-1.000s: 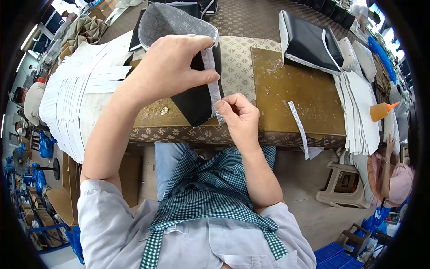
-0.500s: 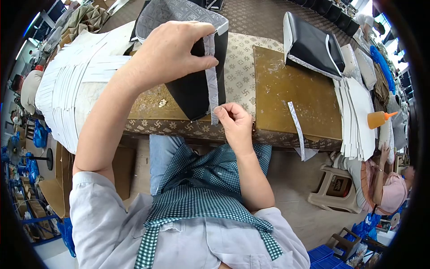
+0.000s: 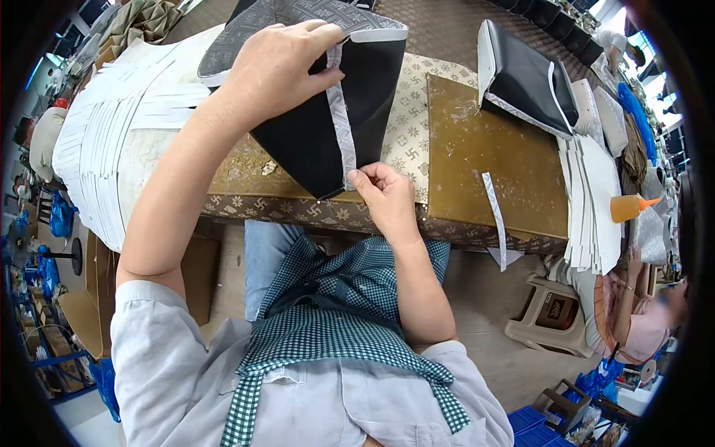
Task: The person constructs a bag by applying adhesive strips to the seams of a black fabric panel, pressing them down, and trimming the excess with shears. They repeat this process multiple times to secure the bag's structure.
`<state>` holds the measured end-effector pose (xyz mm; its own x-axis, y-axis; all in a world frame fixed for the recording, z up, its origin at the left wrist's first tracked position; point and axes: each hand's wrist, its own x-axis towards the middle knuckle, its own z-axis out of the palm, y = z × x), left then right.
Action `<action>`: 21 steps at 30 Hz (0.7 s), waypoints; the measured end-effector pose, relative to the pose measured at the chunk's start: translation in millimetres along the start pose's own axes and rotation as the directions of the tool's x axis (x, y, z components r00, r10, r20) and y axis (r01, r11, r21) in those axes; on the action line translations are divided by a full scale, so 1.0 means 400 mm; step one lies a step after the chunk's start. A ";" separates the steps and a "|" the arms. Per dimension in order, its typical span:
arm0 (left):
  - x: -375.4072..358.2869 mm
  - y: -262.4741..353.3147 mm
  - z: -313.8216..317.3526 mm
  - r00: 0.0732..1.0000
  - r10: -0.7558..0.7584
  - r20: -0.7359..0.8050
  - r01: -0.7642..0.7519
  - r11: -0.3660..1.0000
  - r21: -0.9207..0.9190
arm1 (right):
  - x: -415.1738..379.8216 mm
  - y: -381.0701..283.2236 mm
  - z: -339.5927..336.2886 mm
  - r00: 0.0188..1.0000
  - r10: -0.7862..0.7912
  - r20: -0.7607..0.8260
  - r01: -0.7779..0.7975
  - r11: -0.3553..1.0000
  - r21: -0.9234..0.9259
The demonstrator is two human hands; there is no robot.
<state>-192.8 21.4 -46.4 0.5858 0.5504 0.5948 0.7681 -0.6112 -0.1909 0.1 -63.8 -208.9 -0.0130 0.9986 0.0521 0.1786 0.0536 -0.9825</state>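
A black leather-like bag body [image 3: 363,93] with grey patterned lining stands tilted on the bench. Along its side seam runs a narrow grey patterned strip [image 3: 341,123]. My left hand [image 3: 287,67] is closed at the top rim, fingers over the edge and thumb against the upper strip. Lower down, my right hand [image 3: 387,200] pinches the strip's bottom end between thumb and fingers, close to the bag's bottom corner. My fingers hide part of that end. A white band [image 3: 378,35] edges part of the rim.
On the right lie another black bag body [image 3: 525,74], a loose pale strip [image 3: 494,212], stacked white pieces [image 3: 588,201] and an orange glue bottle [image 3: 629,207]. White strips [image 3: 97,149] cover the bench's left. A co-worker [image 3: 644,313] sits at far right beside a stool [image 3: 547,316].
The bag body has turned, showing more of its black side and white rim band. The strip and my left hand have shifted left and slightly up. My right hand has moved slightly left.
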 end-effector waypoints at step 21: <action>-0.125 -0.170 0.304 0.839 -0.335 0.429 0.424 0.896 -0.129 | 0.000 -0.035 0.014 0.817 -0.387 0.428 0.577 0.556 -0.598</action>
<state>-243.0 104.5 -158.1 0.3449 0.9106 0.2278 0.9035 -0.3878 0.1824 -7.7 -64.6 -196.1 -0.5010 0.7932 0.3461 0.6804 0.6082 -0.4088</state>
